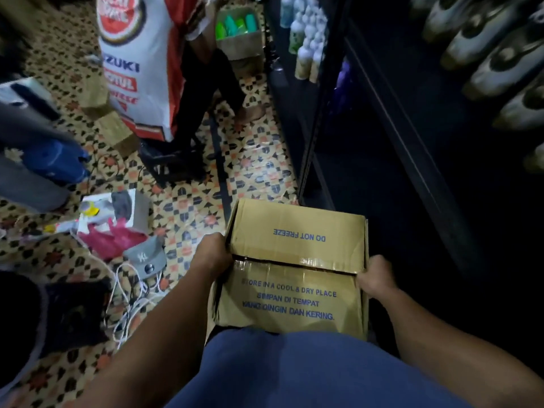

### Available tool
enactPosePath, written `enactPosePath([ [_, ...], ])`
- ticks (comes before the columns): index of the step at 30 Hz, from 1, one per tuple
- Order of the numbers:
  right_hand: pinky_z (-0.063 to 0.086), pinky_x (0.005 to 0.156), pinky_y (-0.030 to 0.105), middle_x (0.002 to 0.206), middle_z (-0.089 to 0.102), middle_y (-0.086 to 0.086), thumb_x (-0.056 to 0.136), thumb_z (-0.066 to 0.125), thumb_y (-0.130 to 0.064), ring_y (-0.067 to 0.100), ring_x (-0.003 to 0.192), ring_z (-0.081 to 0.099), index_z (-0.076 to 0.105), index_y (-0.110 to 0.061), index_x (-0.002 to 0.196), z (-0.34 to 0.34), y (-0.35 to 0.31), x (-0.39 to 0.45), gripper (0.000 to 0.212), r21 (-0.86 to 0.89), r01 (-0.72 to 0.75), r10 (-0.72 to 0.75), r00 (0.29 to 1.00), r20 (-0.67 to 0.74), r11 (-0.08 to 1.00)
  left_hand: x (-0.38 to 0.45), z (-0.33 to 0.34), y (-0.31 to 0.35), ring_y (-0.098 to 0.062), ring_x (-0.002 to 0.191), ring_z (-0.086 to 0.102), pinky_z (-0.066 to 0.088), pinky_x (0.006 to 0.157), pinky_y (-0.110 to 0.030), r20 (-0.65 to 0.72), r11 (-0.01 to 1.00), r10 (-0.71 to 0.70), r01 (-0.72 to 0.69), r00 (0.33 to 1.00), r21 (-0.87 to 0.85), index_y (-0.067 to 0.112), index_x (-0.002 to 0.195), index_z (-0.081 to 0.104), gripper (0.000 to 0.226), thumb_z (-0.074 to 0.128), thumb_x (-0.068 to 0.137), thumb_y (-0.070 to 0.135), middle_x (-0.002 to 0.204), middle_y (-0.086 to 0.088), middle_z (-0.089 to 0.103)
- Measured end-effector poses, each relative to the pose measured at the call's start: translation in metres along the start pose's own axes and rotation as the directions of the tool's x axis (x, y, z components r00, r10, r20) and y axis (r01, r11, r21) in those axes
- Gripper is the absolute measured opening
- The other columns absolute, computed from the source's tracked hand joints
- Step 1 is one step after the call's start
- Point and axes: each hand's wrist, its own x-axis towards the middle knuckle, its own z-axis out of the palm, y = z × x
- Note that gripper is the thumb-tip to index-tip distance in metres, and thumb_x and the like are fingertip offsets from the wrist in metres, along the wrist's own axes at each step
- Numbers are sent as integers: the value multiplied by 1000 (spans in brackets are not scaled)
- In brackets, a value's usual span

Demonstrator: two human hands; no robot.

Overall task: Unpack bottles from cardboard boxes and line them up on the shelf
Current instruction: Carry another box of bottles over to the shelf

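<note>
A closed cardboard box (297, 260) with blue print sits low in front of me, its two top flaps meeting at a taped seam. My left hand (213, 254) grips the box's left edge at the seam. My right hand (378, 278) holds the right edge, fingers curled over the side. The dark shelf unit (382, 119) stands to the right. Rows of pale bottles (500, 63) lie on its upper shelf, and white bottles (309, 39) stand further back. What the box holds is hidden.
Another person in a white and red shirt (141, 60) stands ahead on the patterned floor. An open carton with green bottles (238, 28) is behind them. A grey cap (145, 257), white cables (132, 301), bags and small boxes litter the floor on the left.
</note>
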Motion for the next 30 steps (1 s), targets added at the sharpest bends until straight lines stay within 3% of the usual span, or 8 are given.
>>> enactPosePath([
  [3, 52, 62, 34, 84, 69, 14, 80, 74, -8, 30, 76, 67, 66, -2, 84, 11, -6, 6, 11, 97, -82, 85, 996, -31, 992, 44, -18, 15, -22, 83, 64, 56, 73, -35, 33, 993, 112, -113, 993, 24, 10, 92, 66, 7, 69, 87, 7, 92, -9, 65],
  [6, 48, 62, 29, 81, 66, 9, 80, 72, -9, 27, 77, 66, 63, -8, 81, 21, -22, -5, 9, 154, -158, 165, 986, -38, 975, 82, -44, 30, -21, 84, 68, 61, 78, -39, 83, 980, 181, -187, 980, 70, 15, 93, 66, 7, 71, 90, 11, 93, -7, 68],
  [10, 43, 66, 26, 87, 62, 8, 84, 67, -8, 29, 90, 68, 67, -4, 95, 49, -28, -15, 11, 230, -284, 304, 951, -57, 931, 123, -63, 54, -17, 77, 58, 45, 63, -24, 174, 889, 309, -349, 935, 296, 12, 100, 71, 14, 72, 90, 21, 89, -4, 66],
  [14, 42, 67, 27, 90, 64, 11, 86, 68, -12, 31, 96, 69, 67, -6, 92, 71, -15, -31, 9, 330, -383, 427, 902, -70, 863, 141, -61, 85, -20, 83, 64, 55, 70, -28, 299, 802, 395, -485, 869, 349, 11, 110, 72, 26, 75, 87, 22, 101, -9, 73],
  [17, 51, 64, 33, 88, 69, 13, 84, 66, -7, 31, 88, 69, 66, -4, 81, 88, 4, -52, 4, 425, -427, 498, 865, -66, 798, 135, -49, 114, -28, 105, 65, 50, 82, -30, 392, 698, 438, -581, 809, 419, 9, 122, 64, 38, 75, 87, 22, 118, -13, 69],
  [21, 49, 64, 32, 74, 61, 11, 81, 66, -2, 29, 80, 66, 57, -10, 66, 105, 32, -91, 19, 498, -510, 607, 794, -42, 701, 116, -19, 139, -31, 110, 63, 54, 87, -35, 471, 601, 448, -646, 760, 470, 4, 117, 62, 34, 71, 87, 18, 121, -12, 62],
  [24, 53, 68, 34, 84, 69, 17, 80, 68, -5, 32, 84, 68, 71, -2, 80, 118, 61, -115, 4, 500, -545, 647, 762, -40, 673, 93, 6, 150, -33, 107, 65, 55, 86, -38, 512, 543, 462, -688, 724, 482, 2, 116, 64, 29, 68, 89, 13, 120, -16, 65],
  [30, 43, 66, 28, 80, 61, 8, 82, 67, -3, 26, 78, 62, 70, -1, 94, 151, 114, -159, 12, 584, -530, 690, 720, -74, 615, 46, 63, 145, -31, 112, 64, 44, 77, -31, 532, 455, 501, -731, 683, 509, 6, 119, 63, 26, 66, 95, 17, 119, -11, 64],
])
